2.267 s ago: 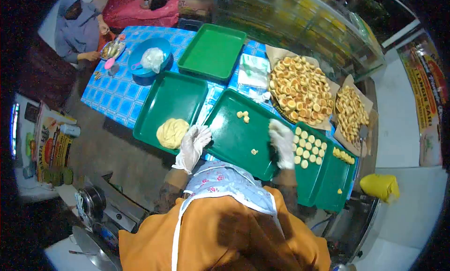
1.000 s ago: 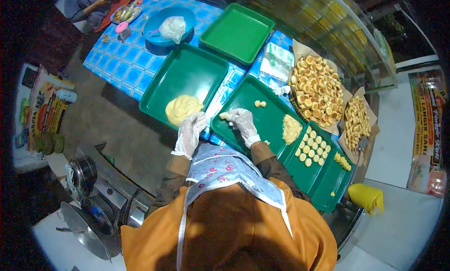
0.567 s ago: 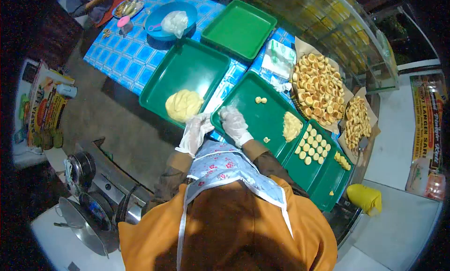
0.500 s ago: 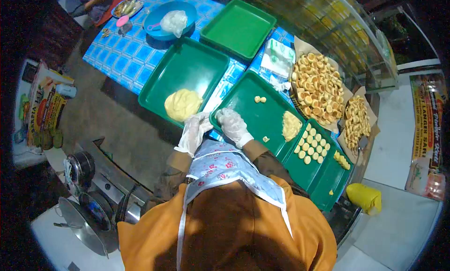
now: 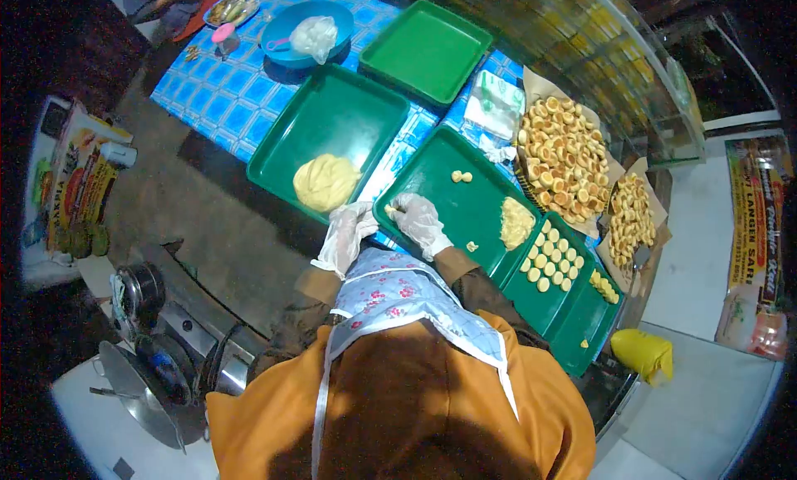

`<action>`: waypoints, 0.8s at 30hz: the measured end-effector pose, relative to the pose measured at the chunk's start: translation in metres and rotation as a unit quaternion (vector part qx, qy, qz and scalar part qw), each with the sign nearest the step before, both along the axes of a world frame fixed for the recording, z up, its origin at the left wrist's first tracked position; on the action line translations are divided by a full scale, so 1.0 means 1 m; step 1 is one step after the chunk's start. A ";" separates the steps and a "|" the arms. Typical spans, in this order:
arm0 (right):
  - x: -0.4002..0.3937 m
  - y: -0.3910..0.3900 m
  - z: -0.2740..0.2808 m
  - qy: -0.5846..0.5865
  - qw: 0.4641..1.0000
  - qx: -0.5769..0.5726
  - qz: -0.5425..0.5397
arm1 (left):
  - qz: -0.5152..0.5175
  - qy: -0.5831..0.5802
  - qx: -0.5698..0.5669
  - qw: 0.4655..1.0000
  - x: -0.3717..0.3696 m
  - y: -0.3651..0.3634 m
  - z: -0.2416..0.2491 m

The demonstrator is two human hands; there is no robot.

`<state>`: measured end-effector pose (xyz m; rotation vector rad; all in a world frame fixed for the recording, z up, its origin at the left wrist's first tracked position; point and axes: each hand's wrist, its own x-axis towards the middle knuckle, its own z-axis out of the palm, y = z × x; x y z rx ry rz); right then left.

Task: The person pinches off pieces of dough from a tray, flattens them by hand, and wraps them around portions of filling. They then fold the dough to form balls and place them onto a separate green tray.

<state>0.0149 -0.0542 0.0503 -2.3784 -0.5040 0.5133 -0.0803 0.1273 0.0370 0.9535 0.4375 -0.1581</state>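
My right hand (image 5: 418,222), in a clear plastic glove, is closed with its fingertips on a small pale dough piece (image 5: 390,210) at the near left corner of a green tray (image 5: 440,177). Beside it, my gloved left hand (image 5: 347,233) has its fingers curled together just outside that tray; what they hold, if anything, is hidden. A large mound of yellow dough (image 5: 325,183) lies on another green tray (image 5: 320,106), just above my left hand. Further right on the nearer tray are two small dough balls (image 5: 462,177), a scrap (image 5: 472,247) and a flattened mass of filling or dough (image 5: 516,223).
Rows of round dough pieces (image 5: 550,257) sit on a tray at right. Piles of browned pastries (image 5: 564,152) stand beyond. A blue basin (image 5: 290,52) and a further green tray (image 5: 427,48) are at the back. Pans (image 5: 145,397) stand lower left.
The fingers of my right hand have shifted, and a small dough piece now shows at their tips. My left hand has stayed in nearly the same place. The view has shifted slightly.
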 end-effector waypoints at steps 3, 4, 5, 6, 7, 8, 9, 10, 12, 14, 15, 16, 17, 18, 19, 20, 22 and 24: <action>0.014 -0.001 -0.009 0.001 0.995 0.028 -0.100 | 0.001 0.027 -0.017 0.999 0.002 0.000 0.005; 0.021 -0.005 -0.017 0.004 0.990 0.042 -0.134 | 0.005 0.043 -0.026 0.999 0.002 0.000 0.010; 0.030 -0.009 -0.026 -0.069 0.982 0.067 -0.164 | 0.019 0.054 -0.023 0.998 0.002 -0.001 0.015; 0.037 -0.013 -0.024 -0.057 0.973 0.078 -0.209 | 0.031 0.064 -0.021 0.997 0.002 -0.002 0.022; 0.040 -0.017 -0.023 -0.055 0.970 0.089 -0.218 | 0.042 0.074 -0.018 0.996 0.002 -0.002 0.026; 0.042 -0.019 -0.022 -0.054 0.967 0.102 -0.229 | 0.046 0.070 0.006 0.996 0.002 0.000 0.027; 0.042 -0.018 -0.022 -0.084 0.971 0.076 -0.212 | 0.048 0.065 0.030 0.996 0.004 0.002 0.032; 0.040 -0.016 -0.022 -0.115 0.973 0.049 -0.195 | 0.051 0.059 0.054 0.996 0.006 0.003 0.036; 0.035 -0.019 -0.030 -0.221 0.970 -0.029 -0.097 | 0.092 0.070 0.054 0.992 0.009 0.001 0.044; 0.025 -0.004 0.005 -0.195 0.973 -0.098 -0.077 | 0.113 0.053 0.049 0.991 0.011 0.002 0.047; 0.028 -0.007 0.003 -0.215 0.969 -0.112 -0.056 | 0.129 0.059 0.061 0.988 0.013 0.002 0.044; 0.034 -0.011 0.001 -0.234 0.963 -0.125 -0.035 | 0.117 0.049 0.055 0.990 0.015 0.004 0.041; 0.043 -0.014 0.000 -0.254 0.957 -0.137 -0.014 | 0.106 0.039 0.051 0.992 0.017 0.006 0.038; 0.060 -0.019 -0.015 -0.274 0.947 -0.165 -0.013 | 0.096 0.030 0.047 0.994 0.018 0.009 0.037; 0.077 -0.023 -0.027 -0.265 0.947 -0.177 -0.046 | 0.099 0.031 0.056 0.993 0.018 0.010 0.037; 0.090 -0.026 -0.032 -0.254 0.945 -0.190 -0.078 | 0.102 0.033 0.064 0.992 0.019 0.010 0.037; 0.107 -0.028 -0.010 -0.222 0.946 -0.193 -0.139 | 0.105 0.039 0.071 0.991 0.018 0.007 0.041; 0.115 -0.032 -0.009 -0.244 0.946 -0.180 -0.114 | 0.105 0.044 0.071 0.991 0.019 0.006 0.049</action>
